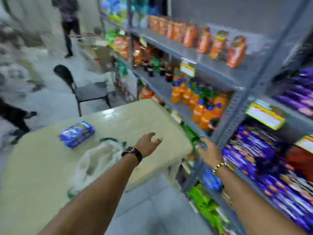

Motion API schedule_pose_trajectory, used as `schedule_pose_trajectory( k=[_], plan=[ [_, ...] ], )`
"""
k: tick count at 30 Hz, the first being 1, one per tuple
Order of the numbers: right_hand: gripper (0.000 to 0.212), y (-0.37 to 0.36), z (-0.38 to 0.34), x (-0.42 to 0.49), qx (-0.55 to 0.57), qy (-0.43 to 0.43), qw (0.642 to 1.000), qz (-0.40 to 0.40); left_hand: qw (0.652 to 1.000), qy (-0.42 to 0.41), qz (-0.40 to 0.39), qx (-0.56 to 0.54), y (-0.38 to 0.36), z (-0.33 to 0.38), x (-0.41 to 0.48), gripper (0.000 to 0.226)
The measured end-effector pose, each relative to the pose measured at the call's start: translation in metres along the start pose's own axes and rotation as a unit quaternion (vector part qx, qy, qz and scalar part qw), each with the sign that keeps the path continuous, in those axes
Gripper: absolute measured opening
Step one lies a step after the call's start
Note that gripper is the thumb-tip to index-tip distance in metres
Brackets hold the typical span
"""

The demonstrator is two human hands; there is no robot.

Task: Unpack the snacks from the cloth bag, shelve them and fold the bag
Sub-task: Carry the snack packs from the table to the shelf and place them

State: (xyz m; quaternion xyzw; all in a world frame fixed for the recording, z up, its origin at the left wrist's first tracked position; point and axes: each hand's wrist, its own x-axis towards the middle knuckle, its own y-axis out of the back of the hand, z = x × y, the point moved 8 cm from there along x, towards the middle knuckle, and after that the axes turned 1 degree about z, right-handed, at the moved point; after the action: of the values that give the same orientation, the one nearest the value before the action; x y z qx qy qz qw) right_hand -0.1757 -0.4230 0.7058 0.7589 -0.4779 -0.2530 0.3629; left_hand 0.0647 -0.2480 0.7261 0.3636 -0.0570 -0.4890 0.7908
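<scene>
The shelving unit [237, 78] fills the right side of the scene, its levels stocked with orange packets, bottled drinks and purple wrapped packs. The table [128, 116] stands to its left, nearly against the shelf front. The cloth bag [94, 163] lies slumped on the near part of the table, mouth loose, with one end hanging toward the near edge. A blue snack pack [77, 134] rests on the table to the far left of the bag, well apart from it. The picture is blurred by motion, so fine detail is unreliable.

The left hand [148, 144] is above the right part of the table, fingers spread wide and holding nothing. The right hand [210, 152] is at the shelf upright beside the purple packs; whether it grips anything cannot be told, as its fingers are smeared.

Risks, by judgement:
- The bag may slide off the near edge if an arm brushes it, because it overhangs.
- The shelved packs appear loosely stacked; a hasty reach could dislodge several.
- The blue pack remains unshelved and could be overlooked before folding.
- Whether the bag is empty cannot be told; folding it unchecked could crush its contents.
</scene>
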Motion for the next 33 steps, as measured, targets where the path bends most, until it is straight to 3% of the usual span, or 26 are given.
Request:
schedule_pose_trajectory(
  k=[8, 11, 13, 15, 20, 25, 30, 33],
  plan=[
    [0.044, -0.185, -0.200, 0.043, 0.034, 0.105, 0.985, -0.132, 0.980, 0.139, 0.114, -0.082, 0.171, -0.209, 0.008, 0.066],
    [0.047, -0.240, -0.254, 0.056, 0.035, 0.127, 0.974, -0.186, 0.963, 0.178, 0.160, -0.122, 0.207, -0.277, 0.009, 0.077],
    [0.047, -0.280, -0.290, 0.069, 0.034, 0.146, 0.964, -0.218, 0.944, 0.206, 0.192, -0.170, 0.225, -0.326, 0.011, 0.066],
    [0.047, -0.314, -0.317, 0.082, 0.039, 0.155, 0.957, -0.243, 0.925, 0.226, 0.223, -0.210, 0.242, -0.341, 0.002, 0.052],
    [0.047, -0.416, -0.368, 0.123, 0.042, 0.167, 0.932, -0.319, 0.852, 0.329, 0.277, -0.299, 0.256, -0.418, 0.010, 0.081],
    [0.043, -0.497, -0.399, 0.163, 0.034, 0.161, 0.916, -0.366, 0.807, 0.361, 0.313, -0.348, 0.266, -0.466, 0.043, 0.087],
    [0.042, -0.560, -0.418, 0.200, 0.041, 0.142, 0.910, -0.387, 0.793, 0.361, 0.306, -0.384, 0.266, -0.495, 0.092, 0.083],
    [0.046, -0.594, -0.426, 0.206, 0.046, 0.151, 0.899, -0.409, 0.777, 0.373, 0.305, -0.405, 0.256, -0.518, 0.114, 0.100]
  ],
)
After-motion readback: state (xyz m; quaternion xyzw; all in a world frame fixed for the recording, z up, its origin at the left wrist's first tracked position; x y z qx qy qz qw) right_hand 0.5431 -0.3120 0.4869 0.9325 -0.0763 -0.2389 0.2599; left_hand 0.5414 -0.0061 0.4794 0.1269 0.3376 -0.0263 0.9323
